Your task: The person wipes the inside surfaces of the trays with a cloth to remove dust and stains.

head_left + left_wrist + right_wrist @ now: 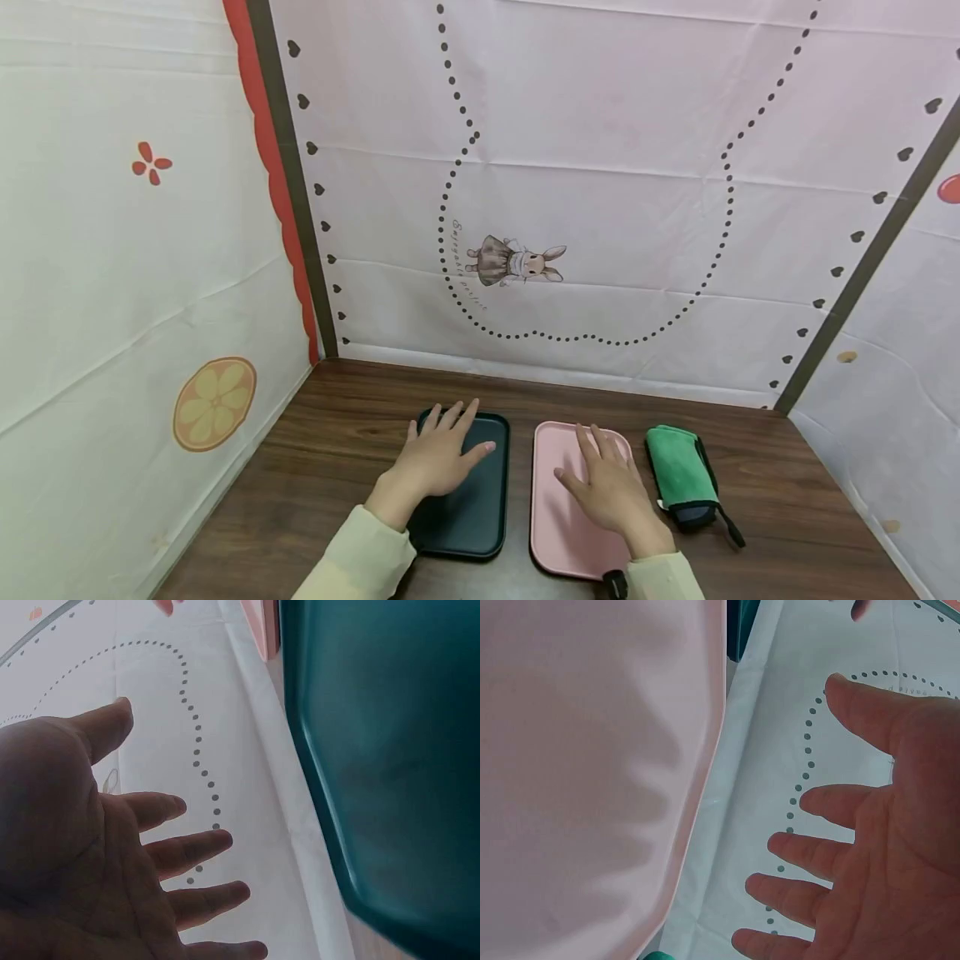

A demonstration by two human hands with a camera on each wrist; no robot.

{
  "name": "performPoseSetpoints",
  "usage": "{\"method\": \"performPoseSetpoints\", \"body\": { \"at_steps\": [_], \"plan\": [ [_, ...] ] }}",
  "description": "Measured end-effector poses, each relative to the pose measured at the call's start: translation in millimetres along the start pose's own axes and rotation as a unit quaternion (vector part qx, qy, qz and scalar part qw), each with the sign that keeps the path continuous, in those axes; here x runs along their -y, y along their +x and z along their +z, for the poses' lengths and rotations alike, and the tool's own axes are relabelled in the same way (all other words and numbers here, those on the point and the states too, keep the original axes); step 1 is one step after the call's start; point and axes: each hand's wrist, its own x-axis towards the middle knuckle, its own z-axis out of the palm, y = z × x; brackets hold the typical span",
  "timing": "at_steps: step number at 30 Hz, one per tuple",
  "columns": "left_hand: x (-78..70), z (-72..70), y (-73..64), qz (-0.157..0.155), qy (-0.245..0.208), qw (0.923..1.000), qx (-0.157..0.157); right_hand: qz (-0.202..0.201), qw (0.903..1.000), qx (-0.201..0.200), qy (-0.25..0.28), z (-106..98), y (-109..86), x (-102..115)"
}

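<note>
Over the dark teal tray (480, 508) my left hand (437, 458) hovers palm down, fingers straight and spread. Its palm shows bare in the left wrist view, with the teal tray (390, 750) apart from the fingers. My right hand (611, 492) is held the same way above the pink tray (555, 517), thumb pointing left. In the right wrist view the spread fingers cast a shadow on the pink tray (570, 712), and nothing is held. The two trays lie side by side on the table, a narrow gap between them.
To the right of the pink tray lies a green cloth pouch (678, 471) with black trim and a dark strap. The brown wooden table (337, 467) meets a printed white cloth wall (600, 250) at the back, with similar cloth walls at both sides.
</note>
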Motion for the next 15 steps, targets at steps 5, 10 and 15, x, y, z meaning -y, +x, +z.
{"method": "performPoseSetpoints", "body": {
  "at_steps": [5, 10, 15],
  "plan": [
    [9.9, -2.3, -4.4, 0.003, -0.031, 0.9995, -0.003, -0.007, 1.0, -0.002, -0.002, 1, -1.0, -7],
    [24.2, -6.2, -8.5, 0.001, -0.091, 0.9959, -0.007, -0.012, 0.9999, 0.002, 0.002, -4, -2.9, -8],
    [37.6, -11.4, -9.4, -0.009, -0.121, 0.9925, -0.012, 0.0, 0.9999, 0.015, 0.003, -12, -5.5, -9]
  ]
}}
